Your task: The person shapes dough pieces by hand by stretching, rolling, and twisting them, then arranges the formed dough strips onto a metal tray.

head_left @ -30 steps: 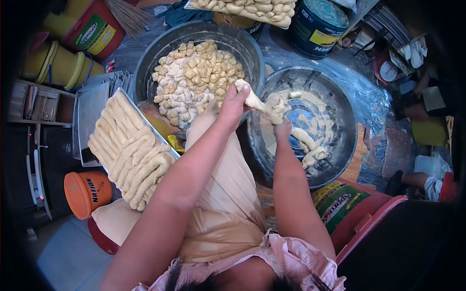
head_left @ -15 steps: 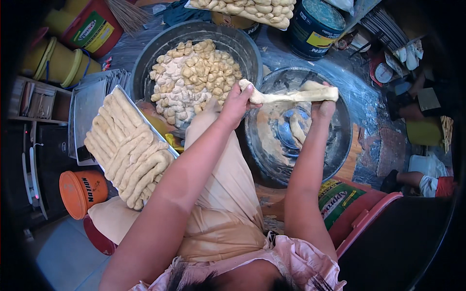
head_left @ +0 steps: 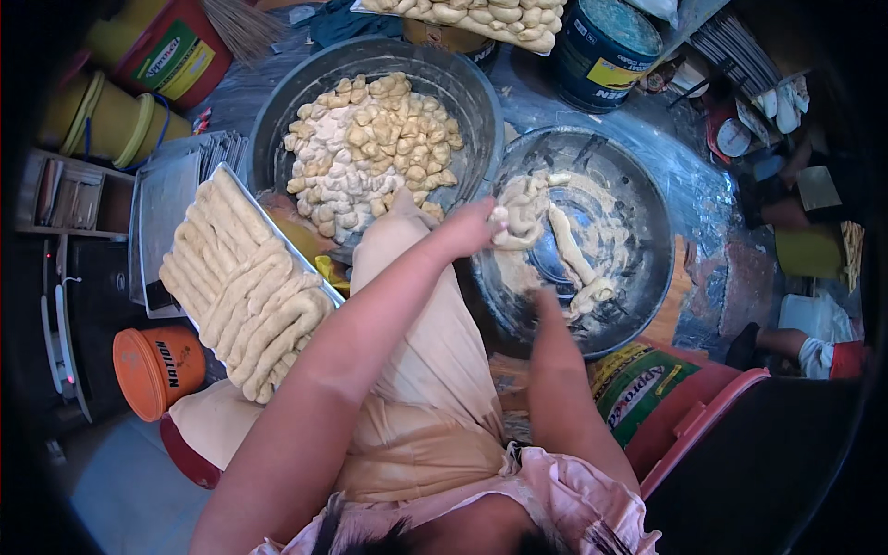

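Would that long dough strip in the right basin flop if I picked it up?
Probably: the dough strip lies slightly curved in the basin. It might stretch if lifted by one end, because it's long and thin. Pale powder around it may keep it from sticking.

Orange bucket (head_left: 159, 372) at left, straw broom (head_left: 242, 26) beside red bucket (head_left: 180, 57), dark blue bucket (head_left: 606, 55) at upper right

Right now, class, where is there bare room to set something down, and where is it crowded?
Bare floor shows right of the floury basin; another patch lies between that basin, the grey tub and the dark blue bucket. Crowded: the left, where dough strips, stacked trays and an orange bucket bunch together.
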Available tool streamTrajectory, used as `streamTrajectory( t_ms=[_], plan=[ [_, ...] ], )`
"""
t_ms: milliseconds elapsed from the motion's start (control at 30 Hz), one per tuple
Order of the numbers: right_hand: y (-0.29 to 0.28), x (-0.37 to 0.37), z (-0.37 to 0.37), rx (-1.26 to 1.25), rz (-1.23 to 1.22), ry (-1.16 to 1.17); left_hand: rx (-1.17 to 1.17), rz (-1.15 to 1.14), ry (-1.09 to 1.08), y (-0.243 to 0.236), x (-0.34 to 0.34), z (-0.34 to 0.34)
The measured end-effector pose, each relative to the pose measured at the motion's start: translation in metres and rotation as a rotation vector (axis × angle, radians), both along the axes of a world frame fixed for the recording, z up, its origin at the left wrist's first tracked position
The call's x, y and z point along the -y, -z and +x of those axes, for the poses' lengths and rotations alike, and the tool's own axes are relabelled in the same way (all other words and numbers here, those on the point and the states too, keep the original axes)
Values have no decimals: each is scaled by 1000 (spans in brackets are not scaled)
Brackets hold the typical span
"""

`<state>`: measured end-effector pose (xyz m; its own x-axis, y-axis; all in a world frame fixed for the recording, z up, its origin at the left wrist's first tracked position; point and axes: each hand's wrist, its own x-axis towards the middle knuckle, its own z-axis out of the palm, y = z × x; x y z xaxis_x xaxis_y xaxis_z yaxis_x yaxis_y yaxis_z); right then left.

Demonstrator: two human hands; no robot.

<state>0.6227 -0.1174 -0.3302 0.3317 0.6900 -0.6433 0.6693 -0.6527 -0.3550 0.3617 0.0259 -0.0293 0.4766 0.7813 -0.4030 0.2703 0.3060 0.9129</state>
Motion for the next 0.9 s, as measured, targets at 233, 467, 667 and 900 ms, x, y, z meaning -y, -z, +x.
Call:
streamTrajectory(
  t_ms=[233,467,667,900],
  plan=[
    [10,-52,-94,-40,203,330,-287,225,185,17,-8,5],
    [-27,-94,-101,-612,270,133,-522,291,90,15,-15,-7],
    [-103,-137,-47,-532,341,116,-546,307,45,19,-21,5],
    [-127,-158,-25,-565,432,213,-538,302,28,21,-20,2]
  ],
)
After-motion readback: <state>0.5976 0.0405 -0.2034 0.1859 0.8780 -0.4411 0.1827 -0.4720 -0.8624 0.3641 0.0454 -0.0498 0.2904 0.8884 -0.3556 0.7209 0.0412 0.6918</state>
